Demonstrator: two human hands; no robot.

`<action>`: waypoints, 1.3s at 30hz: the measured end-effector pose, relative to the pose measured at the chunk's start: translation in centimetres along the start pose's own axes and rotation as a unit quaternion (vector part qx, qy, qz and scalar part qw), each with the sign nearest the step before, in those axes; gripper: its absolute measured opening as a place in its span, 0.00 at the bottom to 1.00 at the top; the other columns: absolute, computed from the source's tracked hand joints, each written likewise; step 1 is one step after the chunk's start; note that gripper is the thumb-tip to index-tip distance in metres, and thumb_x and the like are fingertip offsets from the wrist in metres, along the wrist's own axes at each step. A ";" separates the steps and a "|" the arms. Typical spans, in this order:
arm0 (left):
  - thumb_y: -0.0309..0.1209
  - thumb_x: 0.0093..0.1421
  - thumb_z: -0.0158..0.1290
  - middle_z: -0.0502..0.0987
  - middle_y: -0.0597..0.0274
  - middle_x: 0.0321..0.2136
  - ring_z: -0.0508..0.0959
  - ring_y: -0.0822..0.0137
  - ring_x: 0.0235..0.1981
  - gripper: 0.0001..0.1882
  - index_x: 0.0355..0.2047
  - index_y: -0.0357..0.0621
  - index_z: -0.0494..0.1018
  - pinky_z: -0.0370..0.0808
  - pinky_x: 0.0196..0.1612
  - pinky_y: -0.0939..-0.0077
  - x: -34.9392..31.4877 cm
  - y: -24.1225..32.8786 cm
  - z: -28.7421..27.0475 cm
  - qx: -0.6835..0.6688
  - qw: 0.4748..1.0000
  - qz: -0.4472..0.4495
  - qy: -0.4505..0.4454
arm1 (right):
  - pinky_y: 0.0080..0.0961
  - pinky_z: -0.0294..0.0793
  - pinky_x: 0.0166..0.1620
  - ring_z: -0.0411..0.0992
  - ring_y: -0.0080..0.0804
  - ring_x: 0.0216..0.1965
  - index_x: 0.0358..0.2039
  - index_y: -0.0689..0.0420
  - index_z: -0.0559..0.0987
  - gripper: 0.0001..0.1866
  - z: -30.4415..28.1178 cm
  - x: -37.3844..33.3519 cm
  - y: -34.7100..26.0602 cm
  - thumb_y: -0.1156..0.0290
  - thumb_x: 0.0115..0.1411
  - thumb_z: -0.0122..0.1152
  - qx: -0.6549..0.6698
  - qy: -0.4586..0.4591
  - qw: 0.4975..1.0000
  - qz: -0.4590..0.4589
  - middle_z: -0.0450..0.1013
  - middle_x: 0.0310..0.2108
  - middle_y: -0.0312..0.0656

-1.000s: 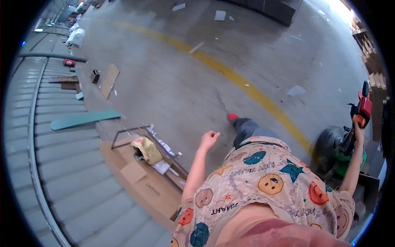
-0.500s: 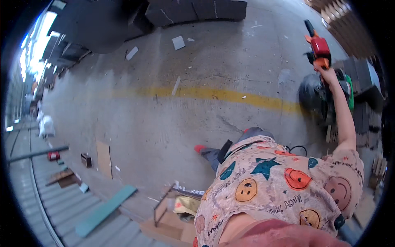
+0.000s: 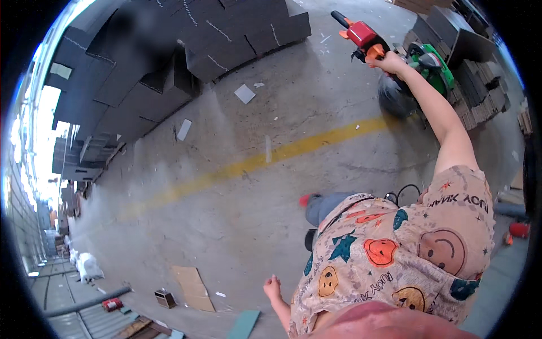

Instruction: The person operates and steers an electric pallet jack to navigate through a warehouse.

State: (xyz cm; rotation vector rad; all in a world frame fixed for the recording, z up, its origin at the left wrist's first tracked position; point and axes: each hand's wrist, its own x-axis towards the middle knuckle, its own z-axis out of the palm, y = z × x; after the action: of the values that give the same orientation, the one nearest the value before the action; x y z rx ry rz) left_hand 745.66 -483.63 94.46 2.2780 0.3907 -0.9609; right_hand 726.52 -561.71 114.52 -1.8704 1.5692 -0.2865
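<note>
My right arm stretches out to the upper right, and my right hand (image 3: 389, 63) is closed round the orange grip of a power tool (image 3: 367, 37). The tool has a red body and a black end pointing up and left. Beside and below the hand are a green and black motor-like housing (image 3: 432, 66) and a dark rounded part (image 3: 397, 97); they look joined to the tool, though my hand and forearm hide the connection. Low in the picture, my left hand (image 3: 272, 287) hangs beside my body, empty, with a finger or thumb apart from the rest.
Dark cardboard stacks (image 3: 243, 39) line the far left. More stacked cardboard (image 3: 480, 90) stands behind the tool. A yellow line (image 3: 254, 161) crosses the concrete floor. Paper scraps (image 3: 245, 94), a cardboard sheet (image 3: 193, 288), a small box (image 3: 165, 298) and a green board (image 3: 244, 325) lie about.
The view has turned. My right hand and the power tool now appear farther left, showing more of the green housing. My left hand has come into view at the bottom.
</note>
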 end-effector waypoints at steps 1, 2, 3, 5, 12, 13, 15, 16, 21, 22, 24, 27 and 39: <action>0.35 0.56 0.54 0.74 0.62 0.17 0.72 0.74 0.18 0.13 0.24 0.36 0.74 0.69 0.23 0.80 0.4 1.8 0.1 0.002 1.000 0.004 -0.002 | 0.20 0.57 0.14 0.60 0.20 0.10 0.19 0.56 0.76 0.23 -0.2 0.0 0.0 0.46 0.44 0.67 0.002 0.004 1.000 0.002 0.62 0.10 0.32; 0.35 0.56 0.54 0.73 0.63 0.16 0.72 0.74 0.18 0.13 0.24 0.35 0.74 0.68 0.23 0.80 0.8 3.7 0.1 0.009 0.999 0.049 -0.003 | 0.20 0.58 0.14 0.60 0.20 0.10 0.22 0.57 0.76 0.22 -0.4 0.0 0.3 0.49 0.44 0.68 -0.001 -0.003 1.000 0.020 0.63 0.12 0.32; 0.35 0.57 0.53 0.72 0.64 0.15 0.71 0.75 0.19 0.14 0.23 0.35 0.73 0.68 0.23 0.80 1.3 5.1 0.3 0.014 0.996 0.092 0.001 | 0.20 0.58 0.15 0.59 0.20 0.11 0.25 0.58 0.76 0.20 0.0 0.2 0.3 0.53 0.45 0.69 -0.003 -0.014 0.999 0.035 0.64 0.13 0.32; 0.35 0.57 0.53 0.72 0.64 0.15 0.71 0.75 0.19 0.14 0.23 0.35 0.73 0.68 0.23 0.80 1.7 7.8 2.0 -0.005 0.995 0.103 0.001 | 0.20 0.58 0.14 0.60 0.20 0.09 0.23 0.57 0.77 0.23 -0.1 -0.5 -0.1 0.47 0.45 0.67 0.017 -0.022 1.000 0.007 0.62 0.11 0.31; 0.37 0.56 0.54 0.75 0.63 0.17 0.72 0.75 0.20 0.15 0.26 0.34 0.75 0.70 0.26 0.80 -0.5 7.5 4.4 0.093 0.981 0.148 -0.080 | 0.21 0.61 0.17 0.63 0.21 0.12 0.21 0.58 0.78 0.23 0.3 -2.2 3.1 0.48 0.44 0.67 -0.003 -0.016 1.000 0.014 0.66 0.12 0.35; 0.37 0.56 0.54 0.75 0.63 0.17 0.72 0.75 0.20 0.15 0.26 0.34 0.75 0.70 0.26 0.80 -1.1 7.2 4.4 0.097 0.981 0.148 -0.083 | 0.22 0.61 0.17 0.63 0.21 0.11 0.21 0.59 0.78 0.23 0.4 -2.1 4.6 0.48 0.44 0.67 -0.013 0.007 1.000 0.012 0.66 0.11 0.36; 0.38 0.54 0.55 0.77 0.60 0.19 0.74 0.74 0.21 0.16 0.26 0.33 0.76 0.71 0.28 0.78 -2.8 6.0 4.3 0.167 0.976 0.108 -0.088 | 0.23 0.61 0.17 0.63 0.21 0.11 0.22 0.59 0.77 0.24 0.3 -2.6 6.1 0.48 0.44 0.67 -0.028 0.027 0.999 0.011 0.66 0.11 0.36; 0.40 0.54 0.55 0.77 0.58 0.20 0.75 0.71 0.22 0.17 0.27 0.33 0.76 0.72 0.29 0.76 -1.1 0.5 4.1 0.159 0.982 0.071 -0.069 | 0.22 0.61 0.17 0.63 0.21 0.11 0.23 0.59 0.77 0.24 0.3 -3.4 5.7 0.48 0.44 0.67 -0.008 0.020 1.000 0.005 0.66 0.11 0.35; 0.44 0.52 0.55 0.78 0.53 0.24 0.78 0.61 0.27 0.19 0.29 0.36 0.77 0.73 0.34 0.69 -1.5 -16.6 4.8 0.145 0.985 -0.085 -0.032 | 0.18 0.57 0.15 0.59 0.16 0.11 0.31 0.57 0.77 0.19 2.6 -6.7 -0.8 0.52 0.50 0.64 -0.006 -0.063 0.998 0.021 0.66 0.15 0.30; 0.45 0.52 0.54 0.78 0.52 0.25 0.78 0.60 0.28 0.20 0.29 0.37 0.77 0.73 0.35 0.69 -2.7 -16.8 5.6 0.152 0.983 -0.089 -0.046 | 0.18 0.55 0.15 0.59 0.16 0.11 0.30 0.56 0.78 0.19 2.4 -6.5 -1.0 0.52 0.50 0.65 -0.023 -0.045 0.998 0.024 0.66 0.15 0.29; 0.46 0.52 0.54 0.78 0.51 0.26 0.78 0.57 0.30 0.20 0.30 0.38 0.77 0.73 0.36 0.67 -5.2 -15.8 7.1 0.155 0.983 -0.081 -0.058 | 0.18 0.53 0.16 0.57 0.15 0.11 0.29 0.54 0.79 0.18 1.5 -6.2 -0.4 0.51 0.49 0.65 0.009 0.018 0.997 -0.071 0.65 0.13 0.27; 0.48 0.51 0.53 0.78 0.49 0.29 0.78 0.54 0.33 0.21 0.31 0.39 0.77 0.73 0.39 0.65 -6.0 -8.1 8.4 0.161 0.983 -0.051 -0.069 | 0.19 0.56 0.17 0.62 0.18 0.12 0.25 0.58 0.78 0.21 -3.0 -4.0 0.9 0.50 0.49 0.65 -0.052 -0.022 0.998 -0.004 0.66 0.13 0.30; 0.47 0.53 0.52 0.78 0.48 0.32 0.78 0.52 0.37 0.21 0.34 0.41 0.77 0.73 0.42 0.63 -2.7 8.5 -2.3 0.158 0.987 0.025 -0.032 | 0.19 0.61 0.19 0.63 0.19 0.15 0.23 0.56 0.72 0.26 -2.5 -5.9 -10.4 0.45 0.44 0.67 -0.059 -0.022 0.997 0.049 0.63 0.14 0.31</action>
State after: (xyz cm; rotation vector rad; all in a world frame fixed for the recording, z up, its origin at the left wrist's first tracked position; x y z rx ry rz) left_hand 749.15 -488.64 101.39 2.5172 0.1608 -1.1326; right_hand 731.83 -556.51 124.23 -1.8675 1.6740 -0.1114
